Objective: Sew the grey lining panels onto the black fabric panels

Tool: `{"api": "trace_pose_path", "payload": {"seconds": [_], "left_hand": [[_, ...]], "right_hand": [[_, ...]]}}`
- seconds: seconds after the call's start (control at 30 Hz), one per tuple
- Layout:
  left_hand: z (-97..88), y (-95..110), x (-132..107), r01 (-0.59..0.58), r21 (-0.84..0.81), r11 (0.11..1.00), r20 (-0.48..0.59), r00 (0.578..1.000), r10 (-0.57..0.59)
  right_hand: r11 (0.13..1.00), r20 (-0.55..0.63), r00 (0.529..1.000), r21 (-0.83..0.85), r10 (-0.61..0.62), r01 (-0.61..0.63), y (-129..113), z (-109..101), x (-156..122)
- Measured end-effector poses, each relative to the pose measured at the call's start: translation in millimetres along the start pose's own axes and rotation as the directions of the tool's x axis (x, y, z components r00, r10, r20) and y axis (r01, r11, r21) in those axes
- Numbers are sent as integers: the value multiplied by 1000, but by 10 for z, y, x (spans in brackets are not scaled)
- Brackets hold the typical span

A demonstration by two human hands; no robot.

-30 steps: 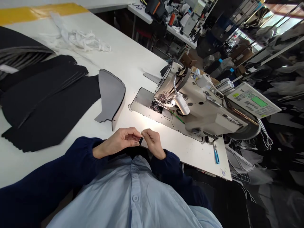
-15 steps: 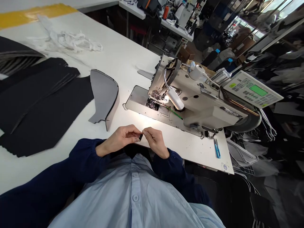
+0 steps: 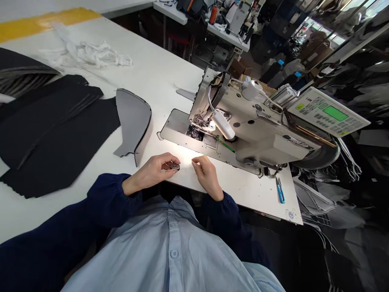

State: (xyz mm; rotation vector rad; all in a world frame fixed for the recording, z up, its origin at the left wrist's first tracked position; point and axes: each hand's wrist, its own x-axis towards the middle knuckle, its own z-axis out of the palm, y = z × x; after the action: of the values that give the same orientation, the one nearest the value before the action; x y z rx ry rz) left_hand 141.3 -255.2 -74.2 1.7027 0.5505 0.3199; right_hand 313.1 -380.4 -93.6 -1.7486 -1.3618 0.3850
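Note:
Pinched in the thumb and fingers of my left hand (image 3: 154, 170) is a small round metal bobbin case (image 3: 174, 166), held above the front edge of the white table. My right hand (image 3: 207, 175) is a little to its right, with thumb and forefinger pressed together on what looks like a fine thread, barely visible between the hands. Beyond both hands stands the sewing machine (image 3: 267, 134). Its lamp lights the open bobbin area (image 3: 195, 133) beside the needle. A curved grey panel with a dark edge (image 3: 133, 117) lies left of the machine bed.
Black cut pieces (image 3: 60, 134) are spread over the left of the table, with a stack of curved panels (image 3: 24, 73) behind. Crumpled white material (image 3: 97, 54) lies further back. Blue thread snips (image 3: 280, 190) rest at the right end, near the control panel (image 3: 331, 111) above.
My right hand has moved right, away from my left hand, still pinching. The bobbin case has turned in my left fingers, so its round metal face now shows.

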Motion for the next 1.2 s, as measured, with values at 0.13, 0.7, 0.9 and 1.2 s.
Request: {"api": "trace_pose_path", "payload": {"seconds": [0.13,0.7,0.9,1.2], "left_hand": [[-24,95,30,-28,78,997,-26,999,30],[-56,-118,808,-32,244,969,107,994,6],[-49,-290,1085,-159,807,569,76,983,167],[89,-217,1351,-100,926,363,42,985,166]], "right_hand": [[980,208,977,183,35,-74,-141,-92,-27],[568,225,974,-802,-2,186,468,50,580],[454,122,980,-890,157,38,615,125,1107],[442,131,986,-894,100,74,700,138,1156]]}}
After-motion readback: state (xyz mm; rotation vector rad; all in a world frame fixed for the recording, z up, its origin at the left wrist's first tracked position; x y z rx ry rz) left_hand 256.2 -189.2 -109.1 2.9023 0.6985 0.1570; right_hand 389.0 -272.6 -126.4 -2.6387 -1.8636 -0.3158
